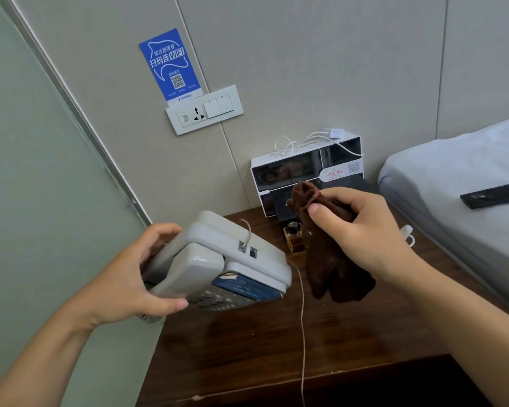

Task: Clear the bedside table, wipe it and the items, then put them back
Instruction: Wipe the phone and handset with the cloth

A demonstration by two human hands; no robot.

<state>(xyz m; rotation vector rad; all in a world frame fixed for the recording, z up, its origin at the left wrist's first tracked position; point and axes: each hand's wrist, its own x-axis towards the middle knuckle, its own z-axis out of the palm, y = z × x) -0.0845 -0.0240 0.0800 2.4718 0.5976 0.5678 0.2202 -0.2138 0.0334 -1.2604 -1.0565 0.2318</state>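
Head view: my left hand (135, 277) grips the grey plastic desk telephone (218, 259), lifted and tilted above the dark wooden bedside table (247, 348). Just right of the telephone, my right hand (362, 230) pinches the bunched brown cloth (329, 259). I judge wiping the telephone comes next, so I must bring the cloth against its casing.

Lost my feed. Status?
Left hand grips telephone, lifted. Right hand pinches brown cloth. Perfume bottle, white box on table.

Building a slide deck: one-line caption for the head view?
Left hand lifts the grey telephone off the bedside table while right hand holds a brown cloth.
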